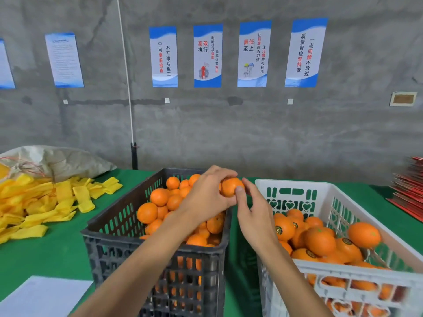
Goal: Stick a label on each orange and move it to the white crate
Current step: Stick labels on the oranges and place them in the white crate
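Note:
An orange [230,186] is held up above the gap between two crates. My left hand [207,194] grips it from the left with curled fingers. My right hand [253,209] meets it from the right, thumb pressed on its front. Any label under the thumb is hidden. The dark grey crate [119,225] at centre holds several unlabelled oranges [159,196]. On the right, the white crate [325,193] holds several oranges [320,241], some showing small round dark labels.
Yellow foam fruit sleeves [43,202] lie heaped at left beside a white sack [59,160]. A white sheet [43,296] lies at the front left. Red flat items [409,193] are stacked at the right edge. Green cloth [45,255] covers the table; a concrete wall stands behind.

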Motion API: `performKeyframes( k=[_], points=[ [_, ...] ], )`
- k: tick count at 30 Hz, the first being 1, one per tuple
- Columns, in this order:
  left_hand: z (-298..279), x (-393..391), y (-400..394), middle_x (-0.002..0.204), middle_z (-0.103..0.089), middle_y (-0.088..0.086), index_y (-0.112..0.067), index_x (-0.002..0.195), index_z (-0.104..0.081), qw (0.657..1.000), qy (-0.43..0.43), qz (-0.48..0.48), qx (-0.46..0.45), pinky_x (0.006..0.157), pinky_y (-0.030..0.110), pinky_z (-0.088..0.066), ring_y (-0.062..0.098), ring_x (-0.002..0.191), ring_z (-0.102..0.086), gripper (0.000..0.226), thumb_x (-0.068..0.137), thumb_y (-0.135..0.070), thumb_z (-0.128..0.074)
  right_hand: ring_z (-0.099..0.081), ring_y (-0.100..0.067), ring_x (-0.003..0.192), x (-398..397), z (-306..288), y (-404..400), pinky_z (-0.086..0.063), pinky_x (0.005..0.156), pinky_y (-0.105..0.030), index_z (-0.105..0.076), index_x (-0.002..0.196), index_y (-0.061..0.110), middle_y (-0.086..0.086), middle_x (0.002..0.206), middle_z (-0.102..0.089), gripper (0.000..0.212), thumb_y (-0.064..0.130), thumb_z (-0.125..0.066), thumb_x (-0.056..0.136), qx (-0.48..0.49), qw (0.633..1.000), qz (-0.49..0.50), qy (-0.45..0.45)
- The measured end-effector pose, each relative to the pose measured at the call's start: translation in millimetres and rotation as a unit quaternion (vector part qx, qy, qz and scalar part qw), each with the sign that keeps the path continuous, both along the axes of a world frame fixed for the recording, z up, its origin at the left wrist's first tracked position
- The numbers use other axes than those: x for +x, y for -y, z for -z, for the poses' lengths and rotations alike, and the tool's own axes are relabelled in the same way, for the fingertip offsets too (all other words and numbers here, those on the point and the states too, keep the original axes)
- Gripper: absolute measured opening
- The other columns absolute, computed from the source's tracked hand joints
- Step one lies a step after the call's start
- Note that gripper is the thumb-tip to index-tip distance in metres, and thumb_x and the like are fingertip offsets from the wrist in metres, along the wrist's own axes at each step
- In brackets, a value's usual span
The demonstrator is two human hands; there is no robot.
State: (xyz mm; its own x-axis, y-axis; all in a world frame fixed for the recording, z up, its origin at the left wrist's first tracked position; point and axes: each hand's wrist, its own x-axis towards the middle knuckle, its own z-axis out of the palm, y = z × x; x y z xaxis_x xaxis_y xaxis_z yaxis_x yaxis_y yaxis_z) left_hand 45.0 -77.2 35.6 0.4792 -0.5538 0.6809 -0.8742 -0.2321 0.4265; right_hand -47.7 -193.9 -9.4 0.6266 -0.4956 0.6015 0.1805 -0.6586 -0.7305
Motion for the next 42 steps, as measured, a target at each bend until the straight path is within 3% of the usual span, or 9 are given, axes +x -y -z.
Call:
performKeyframes(
  k=[2,7,15,19,23,26,30,37,42],
  points=[
    [18,-32,-9,0.124,-0.061,-0.003,-0.017,0.131,-0.068,0.996,0.004,0.053,-0.076,0.083,0.022,-0.058,0.004,0.113,-0.060,0.054,0.080,-0.013,-0.082,-0.055,-0.010,0.129,-21,0,-8,-0.045,0.110,-0.040,-0.054,0.143,0.026,0.007,0.140,-0.060,0.041,0.042,-0.046,0.106,0.034,0.998,-0.019,0.041],
    [90,-96,-18,0.147,-0.054,0.001,-0.012,0.147,-0.055,0.995,0.025,0.078,-0.060,0.113,0.031,-0.045,0.009,0.139,-0.049,0.065,0.086,-0.009,-0.077,-0.053,-0.001,0.129,-86,48,-24,-0.045,0.111,-0.033,-0.061,0.138,0.022,0.011,0.136,-0.062,0.039,0.038,-0.054,0.103,0.043,0.996,-0.001,0.073],
    [227,-137,-47,0.138,-0.045,-0.032,-0.047,0.142,-0.043,0.983,-0.170,0.067,0.033,0.102,0.032,-0.054,-0.001,0.126,-0.052,0.064,0.091,-0.033,-0.079,-0.057,-0.003,0.125,-150,169,-43,-0.051,0.103,-0.032,-0.063,0.136,0.024,0.010,0.135,-0.063,0.035,0.034,-0.048,0.106,0.096,0.993,-0.029,-0.055],
    [271,-144,-73,0.137,-0.052,-0.015,-0.045,0.134,-0.044,0.957,-0.290,0.014,0.012,0.095,0.031,-0.058,0.008,0.120,-0.060,0.059,0.090,-0.034,-0.081,-0.063,-0.002,0.106,-161,213,-47,-0.053,0.096,-0.031,-0.059,0.137,0.028,0.012,0.122,-0.066,0.032,0.029,-0.052,0.106,0.016,0.976,-0.081,-0.201],
    [290,-154,-87,0.133,-0.054,-0.008,-0.032,0.144,-0.041,0.929,-0.365,-0.039,-0.048,0.099,0.036,-0.055,0.011,0.115,-0.060,0.061,0.094,-0.029,-0.076,-0.046,-0.001,0.125,-164,236,-43,-0.037,0.111,-0.026,-0.055,0.143,0.026,0.017,0.139,-0.053,0.052,0.051,-0.060,0.098,-0.116,0.939,-0.133,-0.296],
    [296,-158,-91,0.131,-0.055,-0.003,-0.029,0.145,-0.040,0.919,-0.389,-0.030,-0.050,0.100,0.038,-0.054,0.014,0.111,-0.062,0.058,0.097,-0.030,-0.073,-0.032,0.006,0.135,-168,242,-37,-0.025,0.112,-0.018,-0.054,0.144,0.027,0.024,0.148,-0.041,0.070,0.068,-0.063,0.088,-0.109,0.927,-0.152,-0.326],
    [300,-160,-91,0.131,-0.056,0.000,-0.033,0.142,-0.040,0.917,-0.394,-0.003,-0.066,0.090,0.027,-0.056,0.012,0.107,-0.063,0.055,0.097,-0.030,-0.072,-0.037,0.000,0.136,-171,244,-35,-0.031,0.116,-0.023,-0.060,0.141,0.019,0.018,0.148,-0.045,0.064,0.055,-0.067,0.090,-0.113,0.927,-0.161,-0.318],
    [305,-168,-88,0.129,-0.056,-0.002,-0.037,0.146,-0.037,0.904,-0.417,0.039,-0.090,0.087,0.050,-0.061,0.026,0.111,-0.065,0.061,0.095,-0.047,-0.069,-0.046,-0.005,0.130,-169,240,-36,-0.033,0.110,-0.014,-0.067,0.134,0.011,0.010,0.141,-0.056,0.042,0.034,-0.065,0.098,-0.145,0.931,-0.151,-0.299],
    [302,-170,-87,0.134,-0.051,0.003,-0.040,0.144,-0.038,0.894,-0.432,0.054,-0.104,0.087,0.042,-0.063,0.023,0.112,-0.066,0.058,0.096,-0.046,-0.069,-0.055,-0.005,0.122,-167,242,-36,-0.041,0.108,-0.024,-0.075,0.121,0.014,0.010,0.132,-0.064,0.028,0.026,-0.069,0.096,-0.108,0.946,-0.139,-0.274]
  ],
)
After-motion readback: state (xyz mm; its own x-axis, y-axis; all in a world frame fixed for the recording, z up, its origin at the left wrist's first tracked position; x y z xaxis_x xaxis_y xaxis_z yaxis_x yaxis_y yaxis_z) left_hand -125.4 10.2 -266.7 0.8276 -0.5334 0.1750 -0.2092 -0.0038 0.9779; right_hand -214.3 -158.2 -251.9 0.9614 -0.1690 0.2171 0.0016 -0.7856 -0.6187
